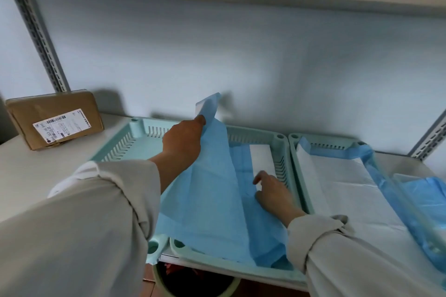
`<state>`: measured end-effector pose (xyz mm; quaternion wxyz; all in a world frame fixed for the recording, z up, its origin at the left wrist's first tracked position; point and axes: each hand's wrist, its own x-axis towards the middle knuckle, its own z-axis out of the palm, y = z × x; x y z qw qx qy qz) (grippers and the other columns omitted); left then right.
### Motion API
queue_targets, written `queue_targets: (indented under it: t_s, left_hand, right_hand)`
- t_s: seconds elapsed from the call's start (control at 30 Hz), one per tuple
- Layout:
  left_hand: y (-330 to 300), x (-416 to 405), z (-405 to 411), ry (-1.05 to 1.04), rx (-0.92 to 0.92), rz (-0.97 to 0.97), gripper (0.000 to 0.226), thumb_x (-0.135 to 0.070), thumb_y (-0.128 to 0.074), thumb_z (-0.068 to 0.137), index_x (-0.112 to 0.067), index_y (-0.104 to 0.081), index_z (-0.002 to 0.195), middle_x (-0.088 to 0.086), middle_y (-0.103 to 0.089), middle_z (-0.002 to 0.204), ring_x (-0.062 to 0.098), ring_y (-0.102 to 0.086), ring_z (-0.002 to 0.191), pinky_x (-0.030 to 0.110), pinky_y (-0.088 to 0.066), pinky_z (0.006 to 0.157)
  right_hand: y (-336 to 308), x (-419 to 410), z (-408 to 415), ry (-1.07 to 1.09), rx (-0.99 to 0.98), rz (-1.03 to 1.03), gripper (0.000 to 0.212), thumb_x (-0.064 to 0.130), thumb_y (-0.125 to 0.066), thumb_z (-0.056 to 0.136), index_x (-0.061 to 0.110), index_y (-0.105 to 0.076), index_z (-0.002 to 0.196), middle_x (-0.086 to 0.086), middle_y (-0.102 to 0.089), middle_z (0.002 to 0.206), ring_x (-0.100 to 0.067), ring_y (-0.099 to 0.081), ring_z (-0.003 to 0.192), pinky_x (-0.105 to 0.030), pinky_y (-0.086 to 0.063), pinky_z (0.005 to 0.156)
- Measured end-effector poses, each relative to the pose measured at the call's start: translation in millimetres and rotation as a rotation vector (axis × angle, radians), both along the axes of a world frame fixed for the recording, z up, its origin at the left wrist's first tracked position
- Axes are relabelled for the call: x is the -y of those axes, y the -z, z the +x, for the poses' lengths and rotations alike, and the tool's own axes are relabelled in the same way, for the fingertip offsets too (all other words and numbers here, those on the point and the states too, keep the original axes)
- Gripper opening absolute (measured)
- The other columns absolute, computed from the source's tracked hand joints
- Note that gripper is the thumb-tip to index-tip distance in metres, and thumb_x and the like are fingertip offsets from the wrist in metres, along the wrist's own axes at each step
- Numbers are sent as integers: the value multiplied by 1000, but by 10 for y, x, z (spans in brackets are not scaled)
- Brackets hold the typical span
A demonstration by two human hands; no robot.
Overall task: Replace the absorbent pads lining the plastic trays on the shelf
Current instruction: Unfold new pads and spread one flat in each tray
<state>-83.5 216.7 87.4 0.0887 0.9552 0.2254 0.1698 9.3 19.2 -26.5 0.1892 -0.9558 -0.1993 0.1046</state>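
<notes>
A pale green slotted plastic tray (135,132) stands on the shelf in the middle of the view. A blue absorbent pad (217,190) with a white inner face is partly unfolded over it. My left hand (185,140) pinches the pad's far edge and holds it raised above the tray's back wall. My right hand (272,190) rests on the pad's folded part inside the tray, fingers bent on a white fold. A second green tray (293,149) to the right holds a pad lying white side up, blue border over its rim.
A brown cardboard parcel (55,118) with a white label leans against the wall at the back left of the white shelf (36,171). A slotted metal upright (38,34) rises at the left, another at the right. Below the shelf's front edge sits a round bin (193,284).
</notes>
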Motion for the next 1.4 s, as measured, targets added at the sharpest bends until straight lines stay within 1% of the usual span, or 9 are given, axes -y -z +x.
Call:
queue_targets:
  t_s: [0.13, 0.4, 0.53, 0.7, 0.8, 0.9, 1.0, 1.13, 1.4]
  left_hand:
    - [-9, 11, -11, 3, -16, 23, 48, -8, -41, 92, -26, -37, 136, 11, -59, 118, 33, -59, 105, 38, -46, 80]
    - [72, 47, -52, 5, -53, 6, 47, -6, -41, 91, -24, -38, 134, 9, -59, 117, 31, -60, 104, 33, -42, 73]
    - [29, 164, -20, 15, -46, -39, 49, -7, -41, 91, -22, -35, 137, 10, -60, 115, 31, -60, 103, 33, -41, 72]
    - [5, 402, 146, -2, -8, -326, 36, -9, -35, 94, -11, -49, 128, 12, -61, 119, 31, -59, 108, 32, -43, 79]
    - [4, 543, 252, -6, 4, -517, 29, -9, -34, 97, -2, -57, 112, 16, -60, 114, 33, -58, 105, 31, -42, 80]
    - [2, 723, 308, 10, 103, -796, 21, -13, -33, 98, -7, -54, 98, 12, -53, 96, 25, -50, 85, 28, -38, 68]
    - [-21, 876, 328, 69, 119, -1053, 29, -17, -35, 99, -9, -57, 116, 9, -55, 100, 25, -52, 85, 26, -45, 57]
    - [-5, 964, 341, 147, 153, -1120, 34, -26, -37, 99, -19, -59, 124, 12, -62, 118, 27, -62, 97, 39, -54, 80]
    - [48, 1064, 303, 203, 76, -1222, 41, -23, -29, 102, -35, -44, 138, 4, -56, 118, 20, -59, 97, 24, -51, 56]
  right_hand:
    - [205, -262, -168, -75, -71, -128, 51, 40, -60, 86, 17, -44, 129, -8, -48, 128, -27, -49, 119, -34, -42, 93]
    - [176, -48, -144, 147, 38, 14, 18, 9, -50, 89, 6, -59, 105, -9, -61, 107, -25, -59, 103, -25, -41, 74]
    - [-138, 73, -81, 341, -8, 322, 17, 5, -55, 81, -6, -67, 81, -23, -68, 81, -35, -66, 80, -38, -52, 66]
    - [-745, 81, -12, 501, -353, 999, 9, 1, -60, 87, 3, -69, 89, -9, -63, 73, -20, -59, 64, -26, -51, 57]
    - [-999, 105, -26, 439, -480, 1096, 8, 6, -56, 92, 11, -61, 88, -7, -62, 83, -15, -58, 65, -20, -47, 48]
    - [-1091, 177, -60, 405, -526, 1106, 14, 10, -55, 93, 7, -63, 104, -9, -64, 95, -16, -60, 74, -23, -47, 54]
    - [-1085, 205, -116, 309, -572, 1042, 23, 13, -52, 95, 4, -62, 113, -9, -65, 95, -17, -61, 77, -24, -48, 56]
    - [-1058, 151, -203, 246, -597, 1023, 21, 16, -50, 97, 7, -62, 111, -9, -67, 93, -18, -62, 78, -24, -50, 57]
    - [-1110, 174, -261, 247, -566, 1042, 23, 5, -46, 96, 5, -65, 110, -18, -68, 106, -30, -66, 93, -42, -56, 85]
